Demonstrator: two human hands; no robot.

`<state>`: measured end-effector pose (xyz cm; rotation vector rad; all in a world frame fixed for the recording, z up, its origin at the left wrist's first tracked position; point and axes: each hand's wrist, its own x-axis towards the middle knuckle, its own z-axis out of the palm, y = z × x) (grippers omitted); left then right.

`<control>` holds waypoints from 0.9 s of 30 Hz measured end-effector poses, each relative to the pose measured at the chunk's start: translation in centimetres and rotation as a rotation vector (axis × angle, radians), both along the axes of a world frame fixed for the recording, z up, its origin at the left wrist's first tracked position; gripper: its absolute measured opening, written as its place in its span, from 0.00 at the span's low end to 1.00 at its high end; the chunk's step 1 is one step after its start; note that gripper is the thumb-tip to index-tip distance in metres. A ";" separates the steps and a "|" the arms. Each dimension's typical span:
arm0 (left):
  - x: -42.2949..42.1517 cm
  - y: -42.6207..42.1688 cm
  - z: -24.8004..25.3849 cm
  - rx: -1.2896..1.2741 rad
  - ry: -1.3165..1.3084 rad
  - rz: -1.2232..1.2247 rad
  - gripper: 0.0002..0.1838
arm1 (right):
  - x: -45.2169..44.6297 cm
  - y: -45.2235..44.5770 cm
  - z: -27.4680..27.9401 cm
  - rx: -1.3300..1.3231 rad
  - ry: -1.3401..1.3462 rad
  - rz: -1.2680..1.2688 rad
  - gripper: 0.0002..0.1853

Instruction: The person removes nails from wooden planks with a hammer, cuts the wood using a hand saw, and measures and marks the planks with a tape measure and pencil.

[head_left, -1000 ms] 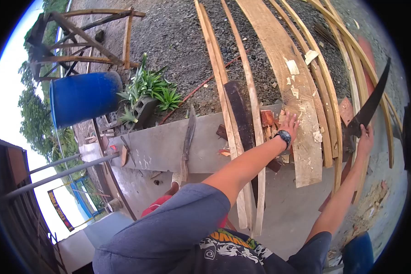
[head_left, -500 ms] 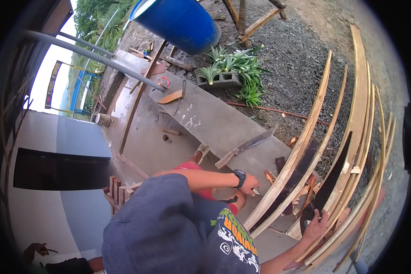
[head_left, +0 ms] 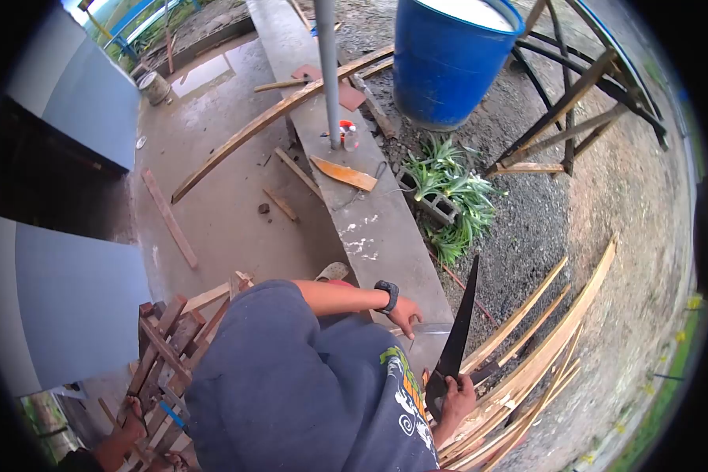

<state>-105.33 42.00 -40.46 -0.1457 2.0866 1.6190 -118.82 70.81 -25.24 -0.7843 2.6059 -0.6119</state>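
Observation:
My right hand (head_left: 456, 397) grips a dark-bladed handsaw (head_left: 459, 318) near its handle end. The blade points up and away over the wood strips. My left hand (head_left: 405, 313), with a black watch on its wrist, is closed above the concrete ledge. A thin, small thing shows at its fingertips, too small to name. Just beside those fingers a grey metal blade (head_left: 434, 329) lies flat on the ledge, its other end hidden by the hand. Long curved wood strips (head_left: 527, 362) fan out beyond my right hand.
A blue barrel (head_left: 452, 63), green leafy plants (head_left: 452, 185) and a hollow block (head_left: 436, 208) stand past the ledge (head_left: 362, 236). A grey pole (head_left: 327, 79) rises from it. Another person's hand (head_left: 134, 423) touches stacked wood (head_left: 169, 346) at lower left.
My view has turned toward the ledge and barrel. My right hand has lifted the handsaw from among the wood strips and brought it closer to my left hand.

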 end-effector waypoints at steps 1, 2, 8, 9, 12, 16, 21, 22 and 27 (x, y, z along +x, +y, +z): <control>1.9 -1.1 1.0 0.010 0.004 0.046 0.47 | 0.9 -3.4 0.4 -0.022 -0.051 0.036 0.10; 3.7 -2.9 2.4 0.127 0.065 0.234 0.46 | 1.5 -6.6 0.2 -0.028 -0.048 0.077 0.10; 11.7 -9.8 8.6 0.491 0.194 0.862 0.25 | 5.9 -22.7 1.7 -0.042 -0.101 0.425 0.13; 13.1 -10.3 9.8 0.487 0.188 0.874 0.25 | 6.9 -24.5 1.8 -0.044 -0.110 0.435 0.13; 16.9 -10.8 11.5 0.361 0.235 1.114 0.19 | 10.5 -28.8 2.3 -0.090 -0.116 0.595 0.14; 22.0 -11.6 10.2 0.235 0.303 1.471 0.15 | 14.2 -32.3 -2.2 -0.303 -0.224 0.693 0.22; 31.1 -16.4 10.4 0.246 0.252 1.894 0.15 | 21.4 -35.7 1.5 -0.162 -0.097 0.817 0.37; 33.0 -17.6 10.5 0.258 0.251 1.902 0.15 | 22.2 -36.1 -0.3 -0.214 -0.012 0.911 0.37; 40.2 -24.6 8.6 0.249 0.243 1.998 0.14 | 28.2 -40.9 -2.1 -0.188 0.040 1.144 0.36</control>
